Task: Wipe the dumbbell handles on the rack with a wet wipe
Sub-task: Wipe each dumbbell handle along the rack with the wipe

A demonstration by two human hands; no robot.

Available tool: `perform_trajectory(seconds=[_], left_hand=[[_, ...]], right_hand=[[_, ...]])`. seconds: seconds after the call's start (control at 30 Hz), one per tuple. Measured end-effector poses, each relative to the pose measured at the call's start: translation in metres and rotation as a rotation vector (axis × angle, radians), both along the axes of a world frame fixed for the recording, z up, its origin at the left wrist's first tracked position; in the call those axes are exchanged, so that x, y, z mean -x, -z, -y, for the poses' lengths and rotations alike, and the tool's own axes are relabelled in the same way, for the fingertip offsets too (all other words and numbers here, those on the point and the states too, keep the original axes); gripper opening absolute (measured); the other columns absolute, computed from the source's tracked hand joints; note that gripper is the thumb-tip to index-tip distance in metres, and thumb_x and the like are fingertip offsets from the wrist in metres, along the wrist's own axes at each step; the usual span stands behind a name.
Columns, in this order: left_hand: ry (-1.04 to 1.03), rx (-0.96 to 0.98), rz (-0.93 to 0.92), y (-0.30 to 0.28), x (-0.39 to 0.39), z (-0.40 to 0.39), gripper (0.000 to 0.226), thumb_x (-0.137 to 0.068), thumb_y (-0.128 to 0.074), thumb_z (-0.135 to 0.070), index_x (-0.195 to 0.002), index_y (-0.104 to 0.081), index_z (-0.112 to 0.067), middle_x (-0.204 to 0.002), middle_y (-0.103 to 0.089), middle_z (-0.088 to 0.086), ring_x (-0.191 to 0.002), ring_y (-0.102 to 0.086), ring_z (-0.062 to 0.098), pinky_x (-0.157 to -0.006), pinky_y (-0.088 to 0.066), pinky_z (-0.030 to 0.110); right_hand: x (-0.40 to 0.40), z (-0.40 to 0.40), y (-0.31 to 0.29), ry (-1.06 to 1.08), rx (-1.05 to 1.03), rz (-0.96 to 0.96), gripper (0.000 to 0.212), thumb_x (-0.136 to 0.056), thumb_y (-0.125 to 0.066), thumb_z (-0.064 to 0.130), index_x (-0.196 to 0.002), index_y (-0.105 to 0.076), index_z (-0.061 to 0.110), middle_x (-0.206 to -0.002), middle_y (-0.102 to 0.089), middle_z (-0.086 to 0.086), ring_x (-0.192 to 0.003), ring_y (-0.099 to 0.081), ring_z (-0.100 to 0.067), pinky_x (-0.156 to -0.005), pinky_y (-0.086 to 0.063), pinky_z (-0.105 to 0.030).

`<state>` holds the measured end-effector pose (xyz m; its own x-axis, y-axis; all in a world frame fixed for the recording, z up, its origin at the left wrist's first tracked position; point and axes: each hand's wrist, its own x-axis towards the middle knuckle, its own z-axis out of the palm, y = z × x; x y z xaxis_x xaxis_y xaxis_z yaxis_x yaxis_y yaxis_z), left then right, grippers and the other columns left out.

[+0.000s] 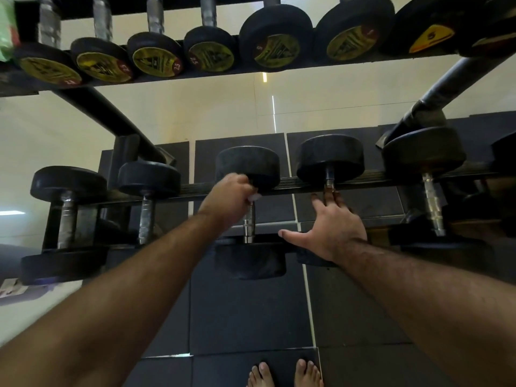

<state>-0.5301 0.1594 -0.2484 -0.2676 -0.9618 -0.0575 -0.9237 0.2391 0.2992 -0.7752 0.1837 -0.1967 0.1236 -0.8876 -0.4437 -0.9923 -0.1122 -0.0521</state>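
Dumbbells (247,208) on lower rack rail (293,182), more dumbbells (156,55) above.

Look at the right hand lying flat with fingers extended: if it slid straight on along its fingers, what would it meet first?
Probably the far head of the dumbbell whose handle the right hand covers; depth is uncertain.

head view, looking steeply down, close over rack (293,183), floor below

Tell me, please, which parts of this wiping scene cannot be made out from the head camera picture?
- Wet wipe: only a white scrap shows; the gripping left hand hides the rest.
- Handle of the next dumbbell: mostly hidden under the right hand.
- Green object: cut off by the left edge.
- Top-shelf label print: blurred.
- Far-right lower dumbbell: cut off by the right edge.
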Motion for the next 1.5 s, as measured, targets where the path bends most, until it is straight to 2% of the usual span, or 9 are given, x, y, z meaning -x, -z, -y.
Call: perform_trajectory(seconds=[0.1,0.23,0.43,0.7,0.87,1.1,1.2,1.33,1.5], left_hand=[[0.085,-0.126,0.016,0.016,0.002,-0.021,0.026,-0.089,-0.067,-0.011,-0.109,-0.081,-0.020,-0.116,-0.069,0.006,-0.106,-0.064,0.029,-0.092,-0.052,0.036],[0.124,-0.508,-0.172,0.000,-0.018,-0.029,0.027,-0.084,-0.071,-0.011,-0.091,-0.083,-0.033,-0.092,-0.074,-0.018,-0.082,-0.066,-0.003,-0.082,-0.056,0.026],[-0.437,-0.015,-0.338,0.014,-0.006,-0.021,0.020,-0.093,-0.071,-0.014,-0.110,-0.082,-0.021,-0.108,-0.071,-0.001,-0.093,-0.062,0.009,-0.080,-0.043,0.011],[0.009,-0.374,-0.290,0.005,-0.035,-0.036,0.006,-0.085,-0.081,-0.022,-0.091,-0.083,-0.022,-0.083,-0.070,-0.017,-0.074,-0.066,-0.003,-0.073,-0.058,0.031],[-0.133,0.112,-0.059,0.006,-0.005,-0.008,0.028,-0.099,-0.062,-0.017,-0.122,-0.077,-0.022,-0.109,-0.072,0.005,-0.098,-0.066,0.024,-0.087,-0.057,0.039],[0.473,-0.465,0.165,-0.005,0.008,-0.012,0.029,-0.093,-0.064,-0.013,-0.111,-0.081,-0.027,-0.111,-0.072,-0.005,-0.107,-0.065,0.016,-0.093,-0.054,0.034],[0.142,-0.552,-0.150,-0.019,-0.013,-0.008,0.012,-0.091,-0.075,-0.021,-0.090,-0.082,-0.031,-0.089,-0.075,-0.014,-0.083,-0.068,-0.004,-0.082,-0.058,0.028],[-0.459,-0.235,-0.544,0.002,-0.019,-0.024,0.011,-0.083,-0.088,-0.028,-0.089,-0.081,-0.033,-0.079,-0.074,-0.020,-0.075,-0.070,-0.006,-0.076,-0.059,0.021],[-0.247,-0.714,-0.470,0.011,-0.041,-0.054,0.027,-0.086,-0.079,0.000,-0.089,-0.085,-0.026,-0.090,-0.081,-0.010,-0.089,-0.076,0.004,-0.086,-0.060,0.022]], right_hand=[[0.000,0.000,0.002,0.007,0.013,-0.002,0.131,-0.061,-0.036,0.112,-0.157,-0.044,0.023,-0.159,-0.048,-0.010,-0.139,-0.052,-0.032,-0.107,-0.052,-0.046],[0.001,0.000,0.002,0.001,0.019,0.006,0.132,-0.061,-0.035,0.112,-0.160,-0.041,0.023,-0.166,-0.041,-0.011,-0.144,-0.048,-0.033,-0.110,-0.050,-0.047],[0.001,-0.001,-0.001,-0.003,0.017,0.009,0.129,-0.065,-0.037,0.110,-0.159,-0.042,0.022,-0.165,-0.042,-0.011,-0.143,-0.049,-0.033,-0.110,-0.050,-0.046],[0.002,-0.001,0.000,-0.015,0.022,0.008,0.129,-0.065,-0.036,0.110,-0.159,-0.042,0.022,-0.164,-0.042,-0.010,-0.143,-0.049,-0.033,-0.111,-0.050,-0.046],[-0.001,-0.001,-0.002,-0.009,0.019,0.000,0.127,-0.067,-0.038,0.109,-0.159,-0.042,0.023,-0.167,-0.040,-0.010,-0.145,-0.047,-0.033,-0.112,-0.049,-0.047],[0.003,-0.001,-0.003,-0.014,0.033,0.027,0.124,-0.067,-0.040,0.108,-0.156,-0.045,0.023,-0.166,-0.041,-0.010,-0.144,-0.048,-0.032,-0.111,-0.050,-0.046],[0.004,0.000,-0.001,-0.018,0.025,0.021,0.129,-0.065,-0.037,0.110,-0.160,-0.042,0.023,-0.170,-0.036,-0.011,-0.148,-0.044,-0.033,-0.113,-0.049,-0.047],[0.004,0.000,0.000,-0.001,0.038,0.032,0.132,-0.064,-0.034,0.111,-0.163,-0.038,0.024,-0.172,-0.033,-0.010,-0.150,-0.043,-0.033,-0.113,-0.049,-0.047],[0.006,0.000,0.001,0.004,0.036,0.057,0.129,-0.067,-0.040,0.109,-0.164,-0.038,0.024,-0.169,-0.038,-0.009,-0.141,-0.052,-0.033,-0.108,-0.052,-0.045]])
